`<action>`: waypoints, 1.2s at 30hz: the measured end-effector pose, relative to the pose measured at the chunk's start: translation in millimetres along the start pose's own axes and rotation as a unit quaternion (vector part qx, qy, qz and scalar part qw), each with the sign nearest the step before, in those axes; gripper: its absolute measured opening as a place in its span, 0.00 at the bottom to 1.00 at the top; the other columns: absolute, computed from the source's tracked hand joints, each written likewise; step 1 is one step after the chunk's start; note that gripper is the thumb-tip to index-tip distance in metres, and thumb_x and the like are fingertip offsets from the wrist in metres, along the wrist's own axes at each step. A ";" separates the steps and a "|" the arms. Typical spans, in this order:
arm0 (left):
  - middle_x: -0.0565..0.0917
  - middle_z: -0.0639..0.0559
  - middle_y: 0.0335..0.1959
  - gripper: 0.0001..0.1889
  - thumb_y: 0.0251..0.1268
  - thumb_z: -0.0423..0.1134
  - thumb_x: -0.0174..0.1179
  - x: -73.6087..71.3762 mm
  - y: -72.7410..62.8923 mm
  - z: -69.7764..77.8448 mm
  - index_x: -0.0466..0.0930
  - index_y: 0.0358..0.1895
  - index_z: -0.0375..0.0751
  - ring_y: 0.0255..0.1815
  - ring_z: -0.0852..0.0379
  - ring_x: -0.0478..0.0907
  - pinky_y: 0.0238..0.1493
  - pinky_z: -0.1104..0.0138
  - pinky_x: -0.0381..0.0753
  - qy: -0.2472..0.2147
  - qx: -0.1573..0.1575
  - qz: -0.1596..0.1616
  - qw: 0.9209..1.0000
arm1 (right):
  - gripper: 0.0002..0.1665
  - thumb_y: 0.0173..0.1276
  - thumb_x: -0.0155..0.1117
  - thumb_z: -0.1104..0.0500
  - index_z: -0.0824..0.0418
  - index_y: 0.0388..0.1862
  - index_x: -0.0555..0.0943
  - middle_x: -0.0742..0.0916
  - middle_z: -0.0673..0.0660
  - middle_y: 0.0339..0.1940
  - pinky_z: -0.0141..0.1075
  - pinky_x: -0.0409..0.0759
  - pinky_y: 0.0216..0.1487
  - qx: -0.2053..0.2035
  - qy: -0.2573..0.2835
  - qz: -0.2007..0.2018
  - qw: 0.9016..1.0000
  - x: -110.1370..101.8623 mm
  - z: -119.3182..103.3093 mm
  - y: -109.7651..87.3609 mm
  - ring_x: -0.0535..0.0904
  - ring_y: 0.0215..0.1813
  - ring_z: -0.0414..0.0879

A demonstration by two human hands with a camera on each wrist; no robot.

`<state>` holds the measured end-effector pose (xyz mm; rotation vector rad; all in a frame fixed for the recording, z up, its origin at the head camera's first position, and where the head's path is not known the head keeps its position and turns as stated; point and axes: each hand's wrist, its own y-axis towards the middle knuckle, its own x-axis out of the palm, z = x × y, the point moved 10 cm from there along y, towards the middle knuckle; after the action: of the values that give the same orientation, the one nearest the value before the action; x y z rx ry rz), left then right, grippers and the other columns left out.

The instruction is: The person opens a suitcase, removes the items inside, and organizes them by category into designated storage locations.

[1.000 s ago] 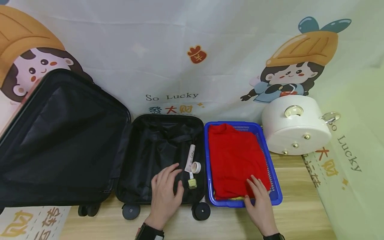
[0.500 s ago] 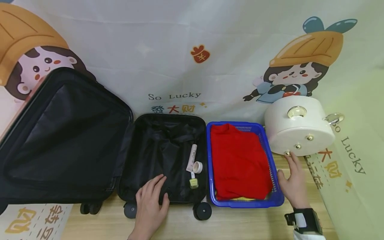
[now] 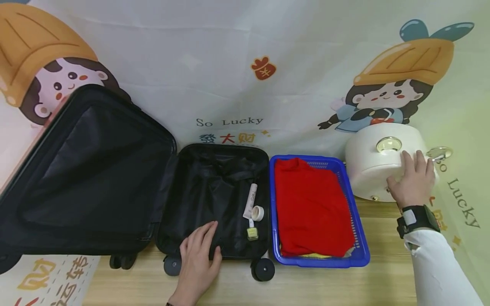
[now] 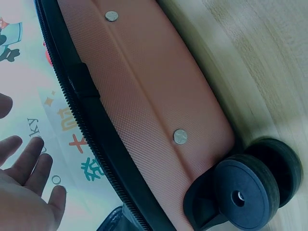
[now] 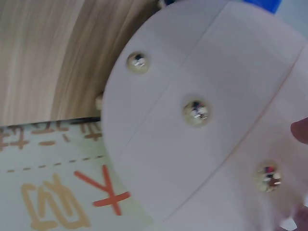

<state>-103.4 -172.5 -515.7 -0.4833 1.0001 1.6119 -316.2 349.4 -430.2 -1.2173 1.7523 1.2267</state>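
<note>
My right hand (image 3: pixel 414 185) reaches over the front of a white rounded box (image 3: pixel 365 180) with gold knobs and a gold handle. Its fingers are extended and spread near the box's upper right side; in the right wrist view only fingertips show at the right edge, close to one gold knob (image 5: pixel 268 177). My left hand (image 3: pixel 200 257) lies relaxed over the near edge of the open black-lined suitcase (image 3: pixel 199 204), holding nothing. Inside the suitcase lie a white tube (image 3: pixel 250 200), a small round jar (image 3: pixel 257 213) and a bottle of yellow nail polish (image 3: pixel 252 231).
Between suitcase and white box stands a blue basket (image 3: pixel 321 261) holding folded red cloth (image 3: pixel 311 208). The raised suitcase lid (image 3: pixel 95 178) fills the left side. Suitcase wheels (image 3: pixel 263 269) stick out over the wooden table (image 3: pixel 306 287). A printed sheet (image 3: pixel 226 63) hangs behind.
My right hand has moved from the red cloth, past the basket, up to the white box. My left hand has drawn back from beside the small items to the suitcase's near edge.
</note>
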 end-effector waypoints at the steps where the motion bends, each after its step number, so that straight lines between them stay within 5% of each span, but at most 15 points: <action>1: 0.76 0.41 0.67 0.34 0.59 0.30 0.67 0.5 -0.2 -0.4 0.74 0.73 0.39 0.66 0.39 0.71 0.60 0.39 0.61 -0.001 -0.002 -0.001 1.000 | 0.42 0.62 0.59 0.64 0.65 0.77 0.61 0.58 0.74 0.81 0.68 0.42 0.79 0.007 -0.011 -0.011 1.000 1.1 4.1 2.0 0.45 0.82 0.77; 16: 0.76 0.41 0.67 0.35 0.59 0.30 0.68 6.2 0.5 1.6 0.73 0.73 0.38 0.67 0.40 0.69 0.60 0.37 0.60 0.004 -0.010 -0.011 1.000 | 0.36 0.69 0.53 0.68 0.57 0.77 0.65 0.65 0.70 0.77 0.74 0.57 0.71 0.038 -0.062 0.000 0.997 -8.2 13.1 -15.7 0.56 0.78 0.76; 36: 0.77 0.40 0.66 0.33 0.57 0.30 0.68 20.6 2.3 20.7 0.76 0.70 0.35 0.66 0.38 0.70 0.58 0.36 0.60 -0.010 0.021 -0.013 1.000 | 0.42 0.58 0.60 0.72 0.58 0.74 0.69 0.68 0.70 0.76 0.78 0.58 0.65 0.017 -0.046 0.095 0.994 -50.1 21.5 -127.6 0.57 0.77 0.76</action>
<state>-107.5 -143.6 -518.9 -0.4484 1.0063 1.5679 -178.9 369.5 -433.8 -0.9764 1.8470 1.3332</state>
